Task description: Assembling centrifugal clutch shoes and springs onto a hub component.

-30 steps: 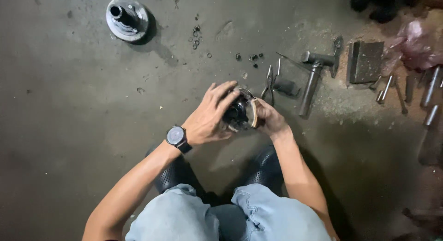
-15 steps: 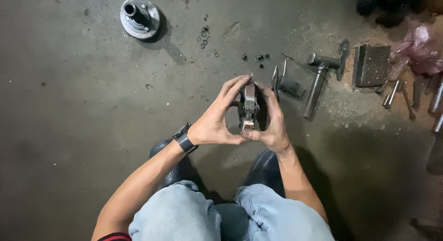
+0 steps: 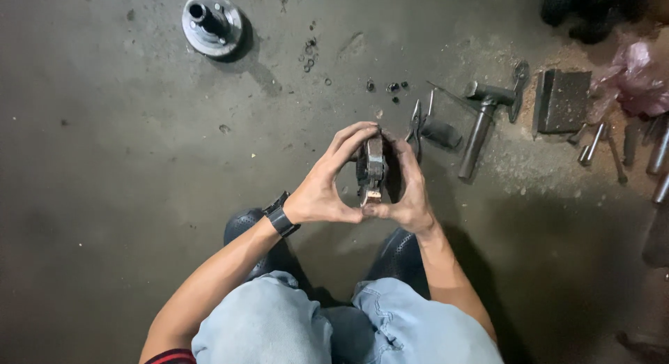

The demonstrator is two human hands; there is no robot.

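Right now my left hand point(image 3: 322, 191) and right hand point(image 3: 408, 196) both grip a round metal part point(image 3: 371, 170) on edge, above the concrete floor point(image 3: 104, 162), hammer point(image 3: 481, 120) nearby.

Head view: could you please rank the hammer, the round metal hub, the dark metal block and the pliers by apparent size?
1. Hammer, longest.
2. Round metal hub and dark metal block: look alike, not ranked.
3. Pliers, slimmest, partly hidden by the right hand.

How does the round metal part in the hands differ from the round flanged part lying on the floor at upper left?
The held metal part is gripped on edge between the left hand and right hand; the flanged part lies flat and untouched on the concrete floor. The held one looks dark, the floor one brighter, with a raised hub. Both are round metal parts.
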